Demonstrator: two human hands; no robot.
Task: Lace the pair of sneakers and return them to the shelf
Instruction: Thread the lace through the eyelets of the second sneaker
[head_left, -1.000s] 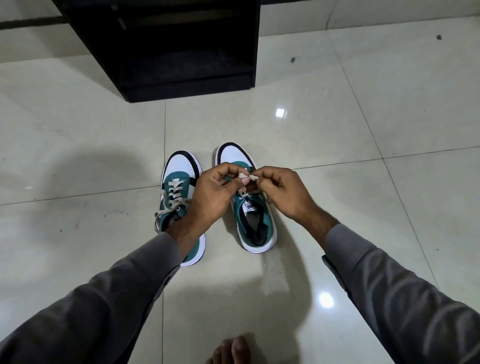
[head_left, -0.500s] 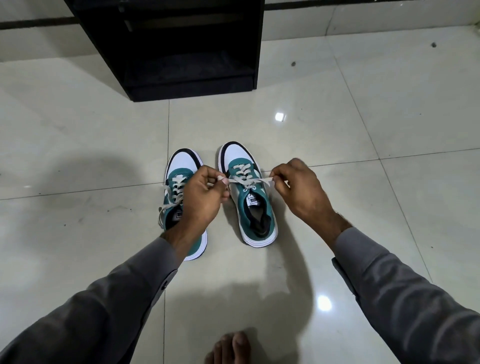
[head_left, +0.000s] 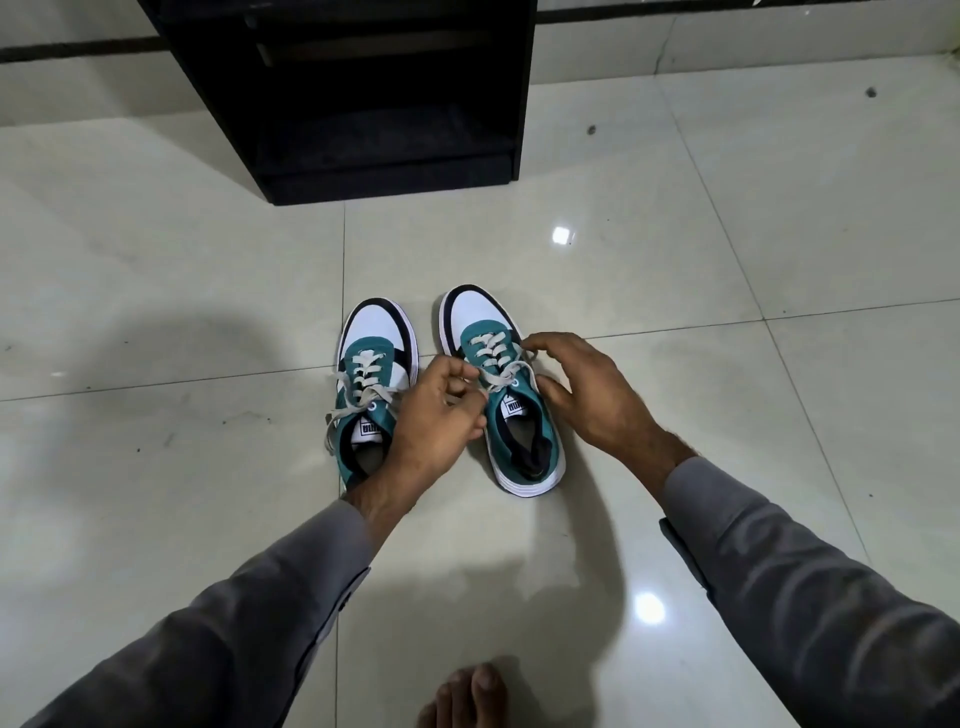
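pale glossy floor tiles (head_left: 727, 218) fill the frame, with the black shelf (head_left: 363, 93) at upper centre and both sneakers side by side at centre. half a second ago both hands pulled the lace (head_left: 506, 371) taut; now the right hand (head_left: 592, 395) hovers released beside the right sneaker (head_left: 524, 441), while the left hand (head_left: 441, 415) curls loosely, apparently pinching a lace end. lacing looks nearly finished, like the left sneaker (head_left: 371, 374).

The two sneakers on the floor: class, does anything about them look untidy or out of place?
Yes. The left sneaker has loose lace ends trailing over its outer side toward the tiled floor, not tied. The right sneaker is laced, with both hands at its lace. Both stand outside the black shelf.
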